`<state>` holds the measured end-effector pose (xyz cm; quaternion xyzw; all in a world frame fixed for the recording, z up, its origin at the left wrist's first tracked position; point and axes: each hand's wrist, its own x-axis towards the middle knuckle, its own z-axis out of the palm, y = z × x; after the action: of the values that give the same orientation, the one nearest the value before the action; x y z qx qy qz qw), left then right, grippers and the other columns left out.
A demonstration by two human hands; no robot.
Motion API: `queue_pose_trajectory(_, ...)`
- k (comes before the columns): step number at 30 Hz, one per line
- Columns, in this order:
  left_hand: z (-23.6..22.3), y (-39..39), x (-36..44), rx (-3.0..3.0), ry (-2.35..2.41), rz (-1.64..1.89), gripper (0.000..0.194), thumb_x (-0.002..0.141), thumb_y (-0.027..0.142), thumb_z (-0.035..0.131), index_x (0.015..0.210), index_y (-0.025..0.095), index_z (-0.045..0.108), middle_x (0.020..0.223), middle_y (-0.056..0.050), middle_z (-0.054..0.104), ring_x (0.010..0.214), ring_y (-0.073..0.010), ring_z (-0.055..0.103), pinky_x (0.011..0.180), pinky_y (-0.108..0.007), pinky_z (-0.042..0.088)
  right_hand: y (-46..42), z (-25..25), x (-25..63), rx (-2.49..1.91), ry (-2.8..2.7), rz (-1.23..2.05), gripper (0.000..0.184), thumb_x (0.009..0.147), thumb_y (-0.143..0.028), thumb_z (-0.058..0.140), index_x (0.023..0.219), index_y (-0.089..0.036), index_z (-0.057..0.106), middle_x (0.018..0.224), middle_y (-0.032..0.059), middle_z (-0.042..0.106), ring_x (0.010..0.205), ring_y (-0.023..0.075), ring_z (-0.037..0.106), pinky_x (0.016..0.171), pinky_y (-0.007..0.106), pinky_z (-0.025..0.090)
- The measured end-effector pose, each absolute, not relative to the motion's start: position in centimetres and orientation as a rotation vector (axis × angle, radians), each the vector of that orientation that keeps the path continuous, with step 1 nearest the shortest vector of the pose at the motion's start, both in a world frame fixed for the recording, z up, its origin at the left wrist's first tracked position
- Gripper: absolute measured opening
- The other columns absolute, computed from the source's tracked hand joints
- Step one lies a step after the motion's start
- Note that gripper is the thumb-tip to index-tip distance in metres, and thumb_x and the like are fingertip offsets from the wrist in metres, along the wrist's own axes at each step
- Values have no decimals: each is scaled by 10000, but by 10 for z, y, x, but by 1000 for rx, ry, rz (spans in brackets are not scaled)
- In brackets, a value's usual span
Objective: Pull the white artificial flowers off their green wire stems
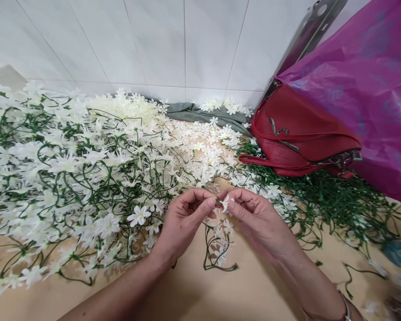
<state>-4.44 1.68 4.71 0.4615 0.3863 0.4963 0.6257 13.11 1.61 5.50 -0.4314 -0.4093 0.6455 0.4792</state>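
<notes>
Two hands pinch a flower; the handbag hides its contents.

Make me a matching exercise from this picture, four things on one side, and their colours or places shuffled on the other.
Things
1. Handbag
2. Plastic bag
3. Crumpled cloth
4. Small flower

Colours or places
A. Along the foot of the tiled wall
B. White, at the fingertips of the left hand and right hand
C. Red
D. Purple with bluish print

Right pairs: 1-C, 2-D, 3-A, 4-B.
</notes>
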Motion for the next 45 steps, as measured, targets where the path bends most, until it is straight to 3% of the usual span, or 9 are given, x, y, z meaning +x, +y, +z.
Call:
queue_pose_trajectory(4,44,17,-44,1039,878,1134,210,928,356,735,840,168,704,720,-4,666,708,-115,616,733,-233,498,15,54,131,-1043,-972,1586,270,748,-448,892,759,-219,749,943,41,723,850,175,591,807,314,431)
queue_pose_trajectory(21,26,15,-44,1117,965,1084,212,937,378,713,862,179,707,778,-28,717,715,-134,619,623,-229,473,17,32,132,-1154,-1145,1489,314,809,-506,831,814,-211,722,806,14,660,739,161,551,714,302,427)
queue_pose_trajectory(29,11,16,-42,1182,992,1127,195,966,321,685,848,167,686,786,-16,711,761,-132,631,763,-247,494,20,7,126,-1061,-1008,1534,282,799,-451,852,810,-205,715,869,4,688,810,157,595,793,290,465)
queue_pose_trajectory(45,9,17,-42,1156,1049,1106,247,941,406,703,868,171,687,765,-22,726,741,-154,666,732,-264,524,26,13,121,-1079,-1003,1603,287,781,-435,871,830,-205,708,713,-29,667,665,126,566,690,270,457)
